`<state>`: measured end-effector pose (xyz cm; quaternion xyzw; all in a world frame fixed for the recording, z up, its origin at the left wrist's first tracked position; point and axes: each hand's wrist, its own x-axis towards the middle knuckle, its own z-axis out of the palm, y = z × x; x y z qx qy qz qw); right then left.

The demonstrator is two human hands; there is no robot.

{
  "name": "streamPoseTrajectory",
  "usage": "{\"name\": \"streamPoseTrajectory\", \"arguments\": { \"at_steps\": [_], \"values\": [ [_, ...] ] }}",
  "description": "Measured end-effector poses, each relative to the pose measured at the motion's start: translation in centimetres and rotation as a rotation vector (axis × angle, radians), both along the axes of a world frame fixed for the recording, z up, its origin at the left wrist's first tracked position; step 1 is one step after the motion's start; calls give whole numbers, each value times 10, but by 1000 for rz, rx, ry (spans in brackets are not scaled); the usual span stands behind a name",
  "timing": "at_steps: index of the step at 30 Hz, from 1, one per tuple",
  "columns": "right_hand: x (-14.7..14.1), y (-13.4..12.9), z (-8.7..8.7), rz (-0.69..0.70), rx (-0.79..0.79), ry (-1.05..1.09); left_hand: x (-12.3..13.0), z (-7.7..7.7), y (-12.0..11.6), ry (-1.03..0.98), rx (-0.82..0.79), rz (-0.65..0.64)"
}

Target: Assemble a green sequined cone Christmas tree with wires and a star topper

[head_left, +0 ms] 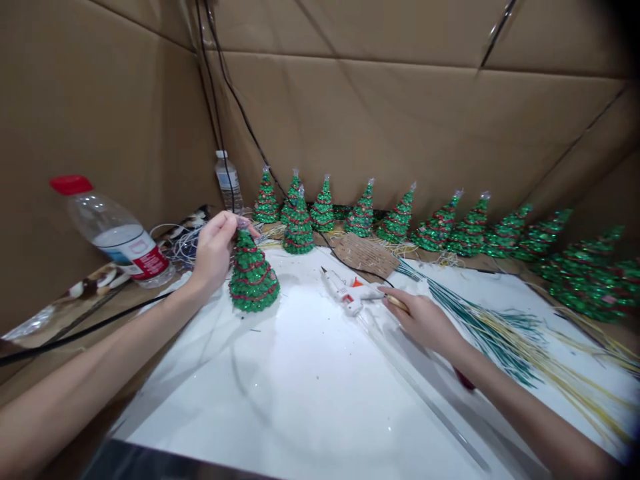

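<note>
My left hand [216, 247] pinches the clear topper of a small green tinsel tree [254, 279] with red garland, which stands upright at the left of the white work surface [310, 393]. My right hand [417, 317] is closed at the rear of a white glue gun [350, 293]. A wooden handle [397, 304] shows between its fingers. The gun's nozzle points up and left, apart from the tree. A long clear glue stick [430, 400] stretches from near the gun toward the lower right.
Several similar trees [399, 220] line the cardboard wall [350, 120]. A red-capped bottle [133, 243] and a smaller bottle [229, 181] stand left. Green and yellow strands [493, 333] spread right, beside a cardboard piece [365, 255]. Black cables [239, 110] hang down.
</note>
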<state>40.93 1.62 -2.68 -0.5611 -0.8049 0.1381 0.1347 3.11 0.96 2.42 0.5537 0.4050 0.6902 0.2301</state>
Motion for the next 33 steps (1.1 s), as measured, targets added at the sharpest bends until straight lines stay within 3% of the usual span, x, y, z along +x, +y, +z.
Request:
{"name": "streamPoseTrajectory", "arguments": {
  "at_steps": [4, 7, 9, 11, 14, 17, 23, 33],
  "values": [
    [-11, 26, 1, 23, 17, -100, -8, 6, -9, 112, 13, 89],
    [-17, 37, 0, 63, 5, -116, -8, 11, -31, 224, 217, 294],
    [-19, 40, 0, 83, 2, -114, -4, 12, -55, 335, 365, 362],
    [-19, 40, 1, 97, 4, -112, 3, 9, -81, 792, 602, 381],
    [-20, 35, 1, 108, 8, -112, 16, -5, -111, 1237, 767, 172],
    [-25, 23, 0, 113, 3, -110, 31, -24, -120, 1345, 752, 41],
    [-52, -15, -6, 48, -3, -81, 48, -53, -115, 1289, 370, -70],
    [-93, -57, -6, -87, -45, -23, 47, -84, -110, 1421, 172, -96]
  ]
}}
